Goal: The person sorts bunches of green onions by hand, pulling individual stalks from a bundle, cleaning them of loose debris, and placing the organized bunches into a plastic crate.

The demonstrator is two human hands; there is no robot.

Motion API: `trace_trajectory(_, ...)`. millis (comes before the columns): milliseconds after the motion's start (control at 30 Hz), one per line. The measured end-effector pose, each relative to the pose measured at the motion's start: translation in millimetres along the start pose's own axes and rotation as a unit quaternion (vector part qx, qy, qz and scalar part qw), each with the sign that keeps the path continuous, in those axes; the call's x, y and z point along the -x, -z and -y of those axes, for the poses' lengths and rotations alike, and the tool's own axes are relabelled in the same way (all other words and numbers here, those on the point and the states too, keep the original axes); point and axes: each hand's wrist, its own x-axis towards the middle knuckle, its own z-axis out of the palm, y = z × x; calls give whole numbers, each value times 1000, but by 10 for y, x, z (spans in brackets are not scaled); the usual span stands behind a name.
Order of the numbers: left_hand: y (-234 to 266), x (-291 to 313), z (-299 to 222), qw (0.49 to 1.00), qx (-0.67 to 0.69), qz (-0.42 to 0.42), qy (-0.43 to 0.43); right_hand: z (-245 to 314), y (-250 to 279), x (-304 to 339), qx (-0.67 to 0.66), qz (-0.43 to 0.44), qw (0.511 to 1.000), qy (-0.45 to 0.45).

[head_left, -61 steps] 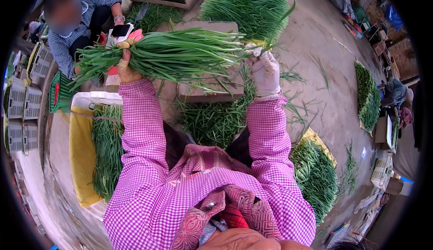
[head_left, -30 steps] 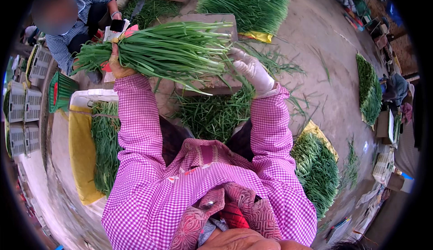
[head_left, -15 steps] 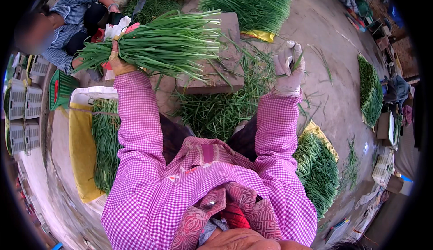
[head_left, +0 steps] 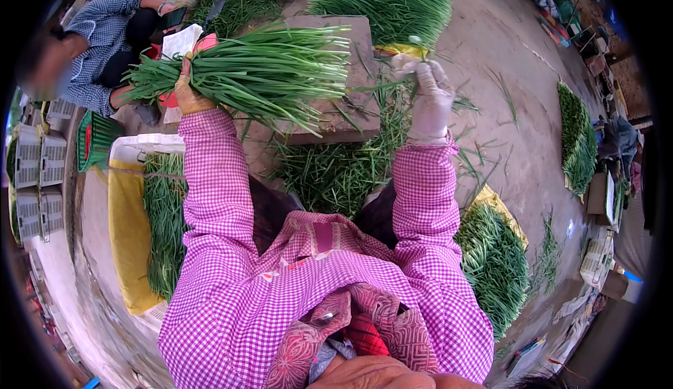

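A large bunch of garlic chives lies sideways in my left hand, which is closed around it. Its pale cut ends point right, above a low stone block. To the right of the bunch is my right hand in a whitish glove, fingers bent. A thin chive stalk with a pale tip sticks up at those fingertips; the exact grip is partly hidden. Loose chive trimmings are heaped on the floor below the block, between my legs.
A tall stack of chives stands beyond the block. At my left is a yellow-lined crate of chives; at my right, another chive pile. A person sits at the far left, near a green basket.
My right hand has moved left and slightly down toward the bunch, its fingers turning that way. The bunch has shifted slightly right. The person at the left has moved a little.
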Motion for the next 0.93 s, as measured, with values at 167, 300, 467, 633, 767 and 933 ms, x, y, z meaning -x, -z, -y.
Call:
trace_trajectory(167, -157, 54, -13, 1000, 16, -18, 7, 57, 219, -83, 231, -51, 970, 54)
trace_trajectory(300, -189, 81, 59, 1000, 0, -7, 15, -176, 101, -62, 171, 103, 973, -115)
trace_trajectory(467, -154, 49, 118, 1000, -1, -27, 16, -318, -389, 142, 44, 19, 961, -271)
trace_trajectory(633, -145, 71, 86, 1000, -4, -14, 7, -246, 24, -74, -121, -40, 989, -76)
trace_trajectory(767, -192, 86, 80, 999, 16, -7, 28, -242, 143, -108, 80, -71, 991, -77)
trace_trajectory(933, 103, -93, 142, 999, -14, 16, 36, -472, -16, -39, 235, 45, 962, -128)
